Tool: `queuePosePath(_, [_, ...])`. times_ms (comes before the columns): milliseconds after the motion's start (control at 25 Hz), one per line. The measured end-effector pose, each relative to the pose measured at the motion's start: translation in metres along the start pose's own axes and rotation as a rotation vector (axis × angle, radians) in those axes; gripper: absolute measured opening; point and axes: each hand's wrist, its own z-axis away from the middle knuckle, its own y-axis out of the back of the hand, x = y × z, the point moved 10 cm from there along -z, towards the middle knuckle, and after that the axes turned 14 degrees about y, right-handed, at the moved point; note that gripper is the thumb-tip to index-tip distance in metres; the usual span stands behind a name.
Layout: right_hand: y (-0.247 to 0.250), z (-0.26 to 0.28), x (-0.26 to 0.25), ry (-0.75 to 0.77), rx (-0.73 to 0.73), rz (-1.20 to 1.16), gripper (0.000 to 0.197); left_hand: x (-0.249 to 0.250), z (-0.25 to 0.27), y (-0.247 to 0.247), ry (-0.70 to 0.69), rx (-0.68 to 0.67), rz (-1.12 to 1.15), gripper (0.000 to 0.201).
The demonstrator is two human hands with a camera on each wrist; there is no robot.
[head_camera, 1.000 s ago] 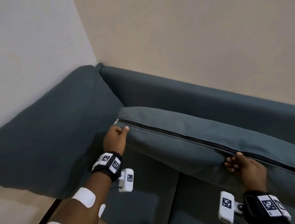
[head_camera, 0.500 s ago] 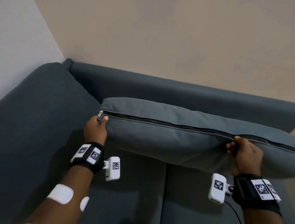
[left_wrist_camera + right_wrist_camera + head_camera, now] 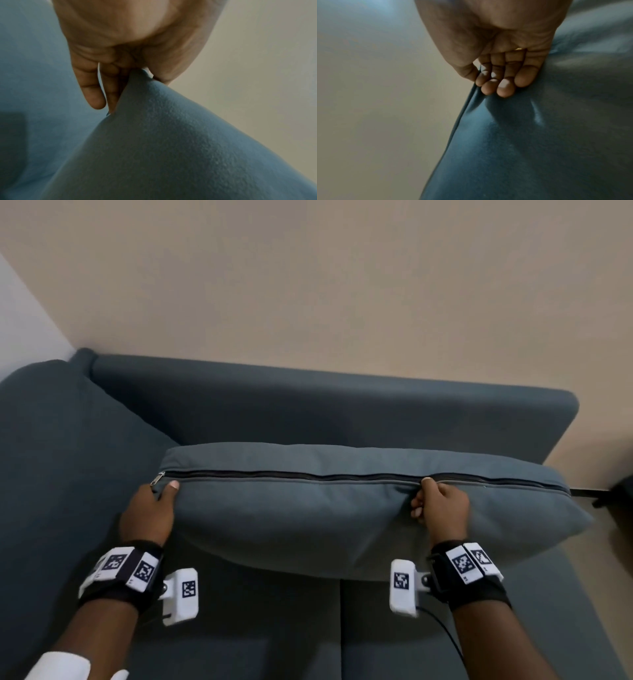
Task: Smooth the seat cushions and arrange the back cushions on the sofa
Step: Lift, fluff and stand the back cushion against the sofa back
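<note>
A long dark blue-grey back cushion (image 3: pixel 308 515) hangs lengthwise above the sofa seat, its black zipper (image 3: pixel 291 475) facing up. My left hand (image 3: pixel 156 501) pinches its left corner beside the zipper pull; the left wrist view shows the corner of the cushion (image 3: pixel 171 135) caught between thumb and fingers (image 3: pixel 93 92). My right hand (image 3: pixel 435 501) grips the zipper edge right of the middle, and in the right wrist view its curled fingers (image 3: pixel 505 86) bunch the cushion (image 3: pixel 539 142) fabric. Below lie the seat cushions (image 3: pixel 274 628), split by a seam.
The sofa backrest (image 3: pixel 325 409) runs along a beige wall (image 3: pixel 342 285). A padded armrest (image 3: pixel 61 457) closes the left side. At the right, beyond the sofa's end, a dark object (image 3: pixel 621 491) stands on the floor.
Both hands have swung the cushion from a tilt to level, parallel with the backrest and farther right. The view has turned right, showing the sofa's right end.
</note>
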Motion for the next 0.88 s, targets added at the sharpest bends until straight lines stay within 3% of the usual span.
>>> queuePosePath(80, [-0.014,0.006,-0.028,0.154,-0.066,0.233,0.042,0.010,0.005,0.000,-0.042,-0.040,0.124,0.048])
queuePosePath(160, [-0.058,0.033,-0.075,0.363,-0.198,0.359,0.035,0.011,0.014,-0.003,-0.068,-0.088,0.291,0.055])
queuePosePath(280, [-0.157,0.097,-0.141,0.641,-0.514,0.282,0.004,0.003,0.016,-0.007,-0.076,-0.152,0.415,0.063])
queuePosePath(360, [-0.223,0.148,-0.161,0.830,-0.749,0.481,0.048,-0.003,0.005,-0.002,-0.071,-0.178,0.378,0.072])
queuePosePath(440, [-0.271,0.188,-0.149,0.908,-0.953,0.774,0.092,0.000,-0.006,-0.001,-0.116,-0.268,0.336,0.095])
queuePosePath(520, [-0.295,0.211,-0.131,0.869,-1.095,0.982,0.110,0.005,-0.010,-0.006,-0.169,-0.408,0.302,0.109])
queuePosePath(640, [-0.314,0.206,-0.166,0.758,-1.111,0.935,0.096,0.015,0.001,-0.011,-0.252,-0.480,0.293,0.101])
queuePosePath(680, [-0.319,0.200,-0.205,0.815,-1.022,0.802,0.086,0.014,0.002,-0.013,-0.255,-0.495,0.326,0.099])
queuePosePath(760, [-0.316,0.195,-0.282,1.107,-0.689,0.536,0.074,0.010,-0.001,-0.016,-0.254,-0.531,0.364,0.097])
queuePosePath(800, [-0.321,0.199,-0.290,1.191,-0.634,0.539,0.070,0.008,-0.003,-0.017,-0.266,-0.560,0.366,0.097])
queuePosePath(880, [-0.355,0.210,-0.245,1.154,-0.921,0.787,0.067,0.005,-0.007,-0.022,-0.308,-0.625,0.306,0.099])
